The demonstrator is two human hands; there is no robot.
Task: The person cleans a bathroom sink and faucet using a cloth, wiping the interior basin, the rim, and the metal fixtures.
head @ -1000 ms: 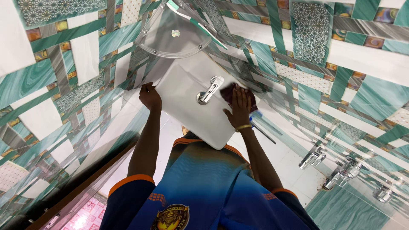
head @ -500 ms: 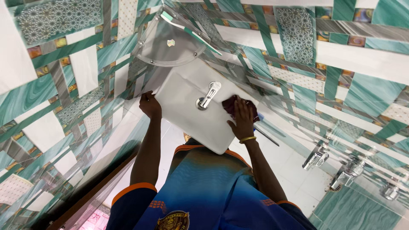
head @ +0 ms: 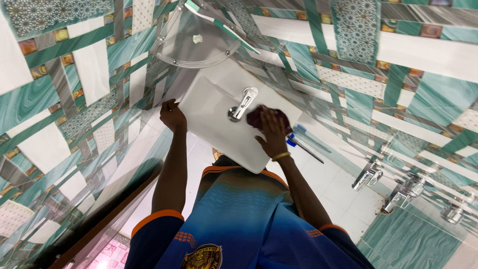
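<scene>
Shifted leftward toward the chrome lever (head: 244, 103), the right hand (head: 272, 134) presses a maroon cloth (head: 256, 117) flat, fingers spread, on the white cistern lid (head: 214, 117); steady, overlapping strokes suit, while the left hand (head: 173, 115) grips the lid's edge, fingers curled.

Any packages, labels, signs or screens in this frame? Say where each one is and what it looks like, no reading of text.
Sticker: small, roundish, pale with a green tint, on the clear glass corner shelf above the white cistern.
Shirt emblem: round crest, gold and dark, on the person's blue shirt, bottom edge of the view, partly cut off.
No packages, signs or screens show.
</scene>
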